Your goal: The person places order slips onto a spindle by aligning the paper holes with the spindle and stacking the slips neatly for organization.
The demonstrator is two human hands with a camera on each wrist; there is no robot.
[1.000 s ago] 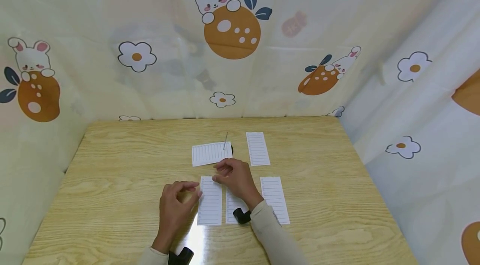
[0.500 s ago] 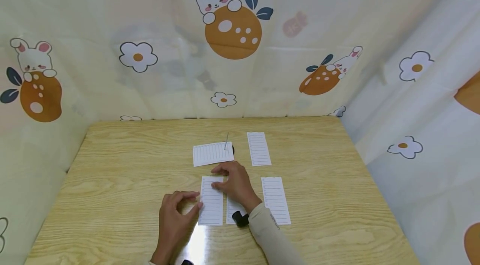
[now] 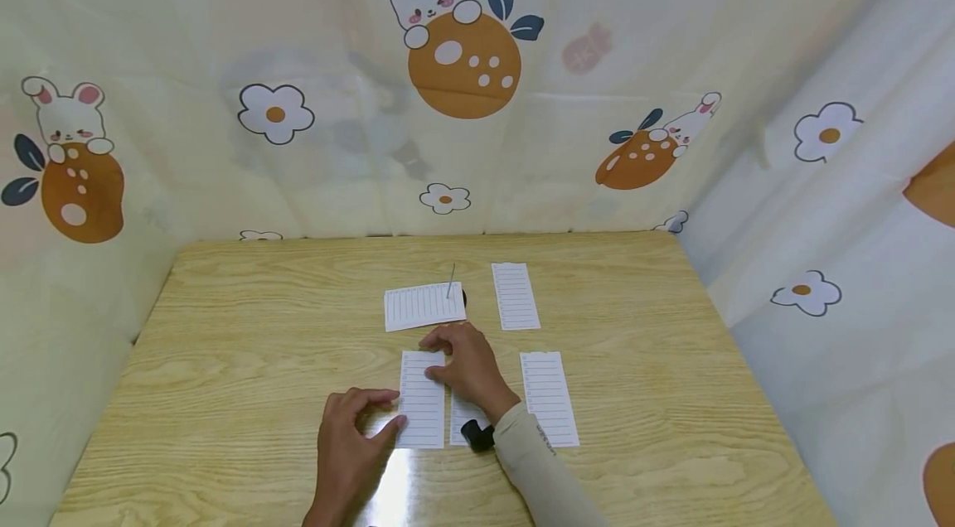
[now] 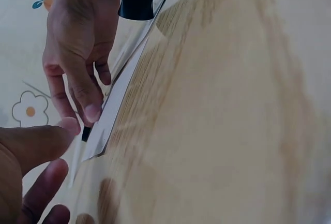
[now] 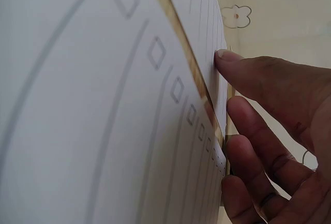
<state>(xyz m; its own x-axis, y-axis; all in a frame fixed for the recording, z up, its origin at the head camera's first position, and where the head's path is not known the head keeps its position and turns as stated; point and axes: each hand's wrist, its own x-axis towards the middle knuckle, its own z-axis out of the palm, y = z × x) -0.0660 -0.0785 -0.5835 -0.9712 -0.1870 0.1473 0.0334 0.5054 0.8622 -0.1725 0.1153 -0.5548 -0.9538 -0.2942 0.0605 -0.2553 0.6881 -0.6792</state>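
Observation:
A white lined paper card (image 3: 422, 411) lies upright on the table, front row left. Beside its left edge is my left hand (image 3: 349, 440), thumb and index finger apart at the edge. My right hand (image 3: 468, 365) is over its upper right part, and in the right wrist view the thumb (image 5: 232, 61) touches a lined card while the other fingers are loosely bent. Under the right wrist, a second lined card (image 3: 464, 415) is partly hidden. In the left wrist view the left card (image 4: 116, 110) appears edge-on, flat on the wood.
Another lined card (image 3: 550, 399) lies at front right, and one more (image 3: 515, 297) further back. Behind the hands, a sideways lined card or stack (image 3: 418, 309) has a thin upright pin (image 3: 451, 282) near its right end. Patterned curtains (image 3: 336, 171) border the wooden table (image 3: 246, 361).
My left hand has slid toward me along the left card's edge. The right hand has shifted slightly toward me, its thumb now over the card. The cards look unmoved.

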